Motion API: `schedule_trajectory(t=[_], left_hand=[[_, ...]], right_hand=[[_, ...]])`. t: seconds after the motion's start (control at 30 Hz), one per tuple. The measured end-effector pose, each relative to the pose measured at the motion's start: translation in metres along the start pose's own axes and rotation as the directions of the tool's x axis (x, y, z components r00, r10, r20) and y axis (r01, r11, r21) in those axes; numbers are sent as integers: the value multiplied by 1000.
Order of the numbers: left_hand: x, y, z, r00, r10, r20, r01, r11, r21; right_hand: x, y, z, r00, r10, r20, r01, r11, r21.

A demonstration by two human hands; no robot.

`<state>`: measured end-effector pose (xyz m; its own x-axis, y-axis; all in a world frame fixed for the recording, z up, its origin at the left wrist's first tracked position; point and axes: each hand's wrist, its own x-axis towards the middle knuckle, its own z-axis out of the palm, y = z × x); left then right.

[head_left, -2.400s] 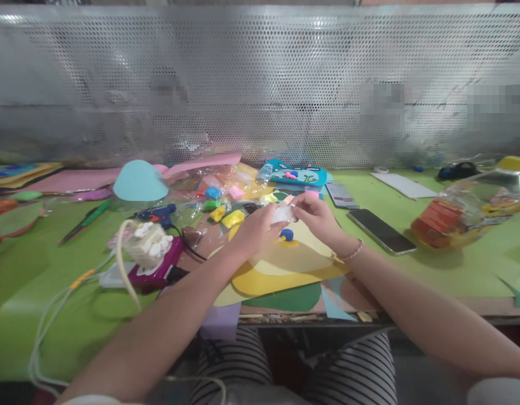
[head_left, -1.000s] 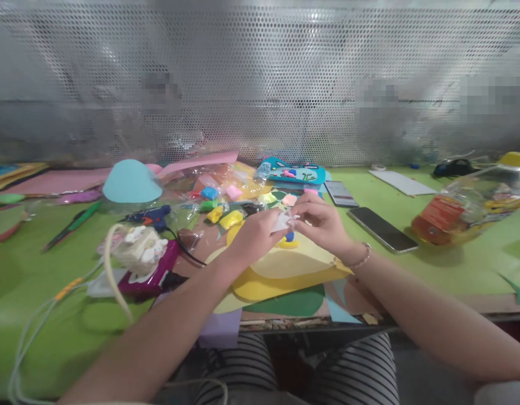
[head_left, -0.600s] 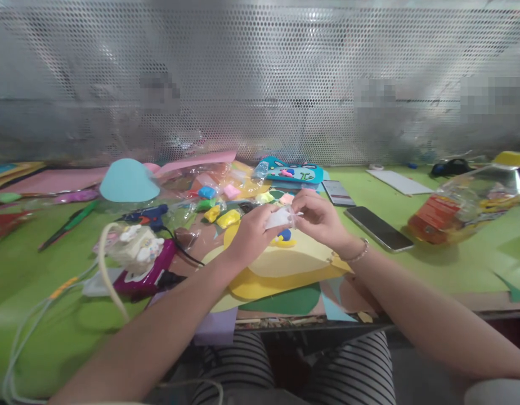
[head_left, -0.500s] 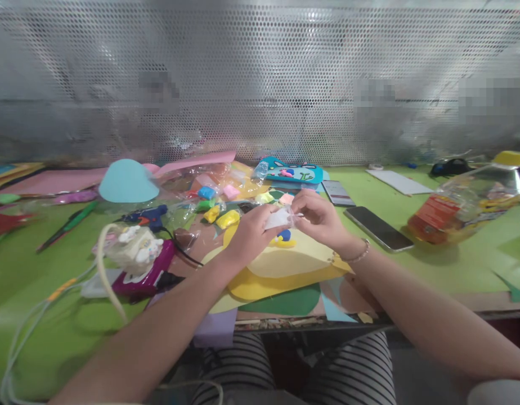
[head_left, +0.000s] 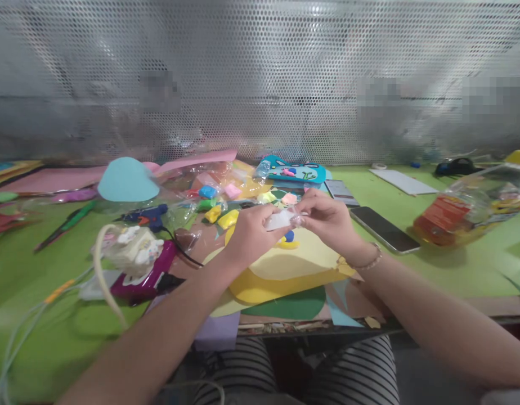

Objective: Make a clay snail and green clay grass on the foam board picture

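Note:
My left hand [head_left: 255, 233] is closed round a small white packet [head_left: 280, 220], which looks like soft clay in clear wrap. Its crinkled clear end is pinched between the fingers of my right hand [head_left: 325, 218]. Both hands are above a pale yellow paper shape [head_left: 281, 261] that lies on a deeper yellow sheet [head_left: 264, 288]. On the pale paper, partly hidden by my hands, sit a blue blob [head_left: 289, 236] and a curved yellow piece [head_left: 290, 245]. Wrapped yellow clay [head_left: 228, 219] and a blue lump [head_left: 207, 192] lie beyond my left hand.
To the right are a phone [head_left: 384, 229] and a bottle of amber liquid [head_left: 448, 219]. On the left, a blue glue gun [head_left: 147, 216], a purple power block [head_left: 146, 278] and cables surround a light blue paper dome [head_left: 128, 181]. Perforated metal [head_left: 260, 73] closes off the back.
The view has shifted slightly. My right hand has moved a little to the right, still pinching the wrapper end, while my left hand keeps its hold on the white packet.

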<state>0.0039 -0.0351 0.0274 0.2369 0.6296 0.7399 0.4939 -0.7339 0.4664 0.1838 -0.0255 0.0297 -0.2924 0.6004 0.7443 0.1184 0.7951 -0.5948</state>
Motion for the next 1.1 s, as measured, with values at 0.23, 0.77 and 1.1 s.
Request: schedule_trajectory(t=[0.23, 0.77, 1.1], left_hand=[[0, 0, 2, 990, -140, 2, 135, 945, -297], [2, 3, -4, 961, -275, 13, 250, 851, -463], [0, 4, -6, 962, -270, -42, 236, 898, -371]], right_hand=[[4, 4, -2, 999, 33, -27, -31, 998, 50], [0, 2, 1, 990, -64, -129, 53, 995, -83], [-2, -7, 6, 982, -90, -168, 60, 983, -174]])
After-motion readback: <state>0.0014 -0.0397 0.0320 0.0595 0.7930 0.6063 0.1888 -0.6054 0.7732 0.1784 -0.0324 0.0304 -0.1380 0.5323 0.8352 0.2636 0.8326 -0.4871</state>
